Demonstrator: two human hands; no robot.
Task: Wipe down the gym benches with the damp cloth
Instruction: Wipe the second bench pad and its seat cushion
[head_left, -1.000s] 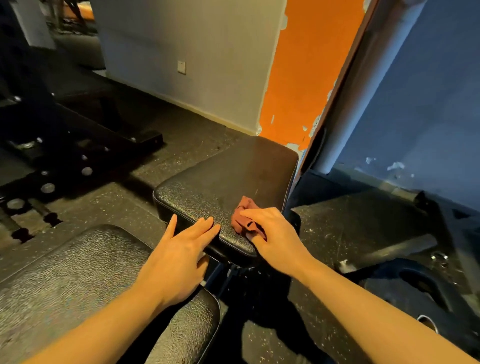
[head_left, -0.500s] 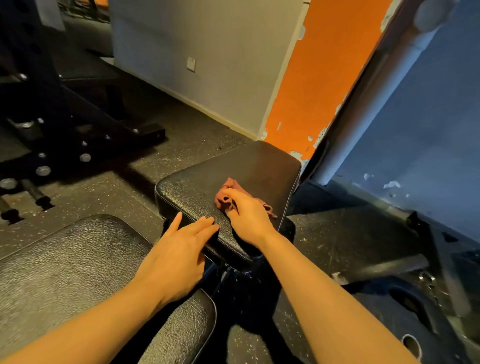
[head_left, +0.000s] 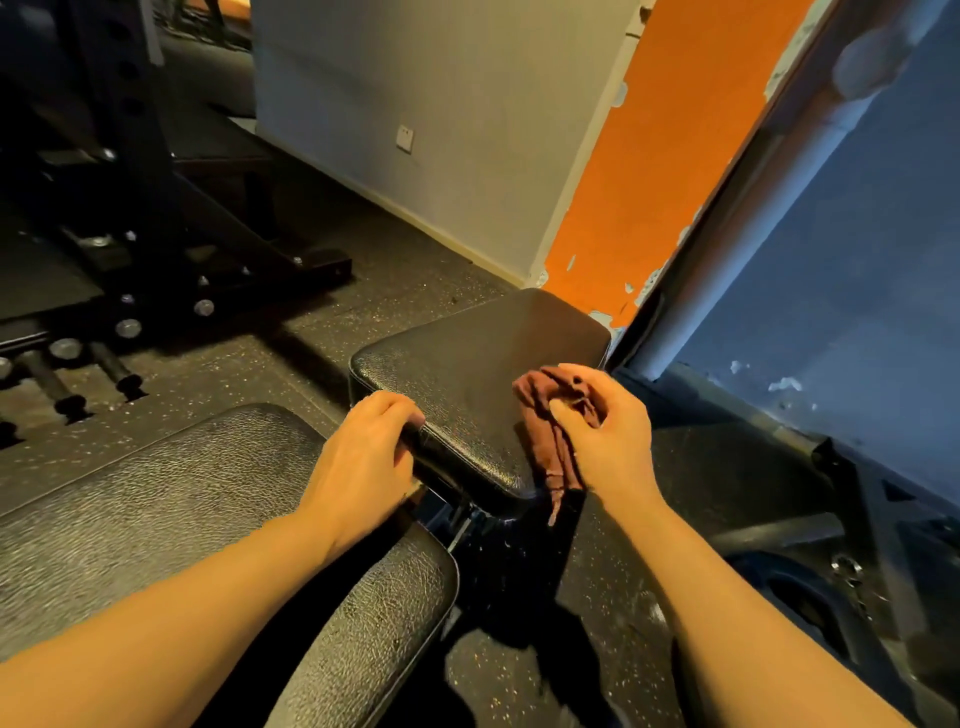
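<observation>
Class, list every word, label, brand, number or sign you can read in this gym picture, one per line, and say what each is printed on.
None: no readable text anywhere in the view.
Seat pad: plain black, no brand or label showing.
Cloth: plain, no tag visible.
Wall plate: a blank socket or switch, no marking legible.
Rack: too dark to show any lettering.

Reddish-brown cloth (head_left: 550, 415) on pebbled black seat pad (head_left: 467, 364); orange wall strip (head_left: 649, 156); speckled black floor (head_left: 363, 291)
</observation>
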